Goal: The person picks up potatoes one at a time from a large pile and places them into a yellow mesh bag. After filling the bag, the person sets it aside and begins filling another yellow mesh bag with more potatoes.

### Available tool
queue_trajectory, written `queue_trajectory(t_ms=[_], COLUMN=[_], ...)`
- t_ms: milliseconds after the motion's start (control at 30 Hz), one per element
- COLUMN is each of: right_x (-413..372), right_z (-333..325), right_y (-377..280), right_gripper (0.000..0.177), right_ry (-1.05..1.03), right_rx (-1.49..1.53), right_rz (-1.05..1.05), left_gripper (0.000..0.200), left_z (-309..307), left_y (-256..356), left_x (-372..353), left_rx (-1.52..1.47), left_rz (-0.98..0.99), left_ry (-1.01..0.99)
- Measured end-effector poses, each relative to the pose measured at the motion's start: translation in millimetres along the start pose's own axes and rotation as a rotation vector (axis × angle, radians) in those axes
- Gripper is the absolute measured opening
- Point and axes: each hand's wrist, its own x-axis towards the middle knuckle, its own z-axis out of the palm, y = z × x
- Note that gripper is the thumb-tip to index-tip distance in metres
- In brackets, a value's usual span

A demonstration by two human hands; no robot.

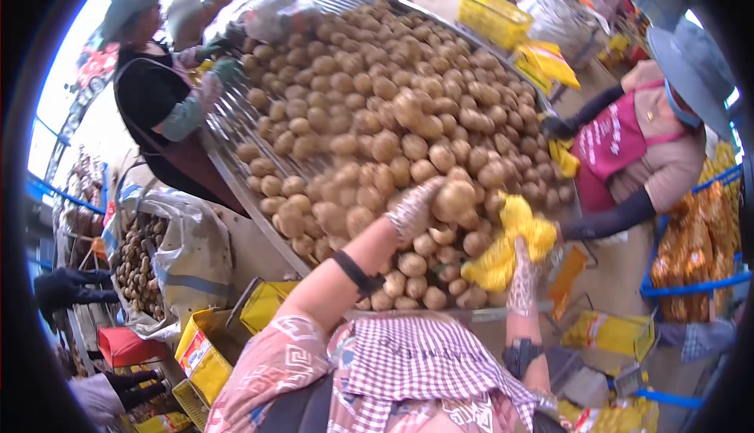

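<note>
Round brown potatoes (pixel 385 146) are heaped on a metal sorting table (pixel 259 225). My left hand (pixel 415 211), in a patterned glove, reaches over the near part of the heap, its fingers against a large potato (pixel 455 199); how firmly they close on it is hard to tell. To the right, over the table's near corner, my right hand (pixel 521 280), gloved alike, holds a bunched yellow net bag (pixel 503 256). The fingers of that hand are partly hidden by the bag.
A person in a blue hat (pixel 687 71) stands at the table's right side, a dark-sleeved arm near the yellow bag. Another person (pixel 149 87) works at the left. A white sack of potatoes (pixel 196 252), yellow crates (pixel 491 20) and filled orange bags (pixel 695 252) surround the table.
</note>
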Motion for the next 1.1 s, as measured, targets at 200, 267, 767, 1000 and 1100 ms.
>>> queue_trajectory(t_ms=[200, 267, 767, 1000, 1100], right_x=[2, -11, -17, 32, 15], right_z=[59, 77, 26, -91, -72], right_y=[-47, -33, 63, 71, 29], right_gripper=[0.050, 0.045, 0.045, 0.064, 0.062], right_ry=[-0.334, -0.653, -0.586, 0.056, 0.073], right_rx=[-0.600, -0.527, -0.560, 0.047, 0.060], right_rz=[-1.008, -1.022, -0.081, 0.302, 0.245], left_gripper=[0.057, 0.056, 0.058, 0.035, 0.036], left_z=[12, 6, -80, -273, -297], left_y=[-21, -45, -72, -163, -176], left_x=[-26, -21, -156, -335, -327], left_rx=[-0.424, -0.431, -0.684, -0.632, -0.626], left_rz=[-0.012, 0.107, 0.083, 0.227, 0.206], left_ry=[-0.117, -0.159, 0.017, 0.871, 1.412])
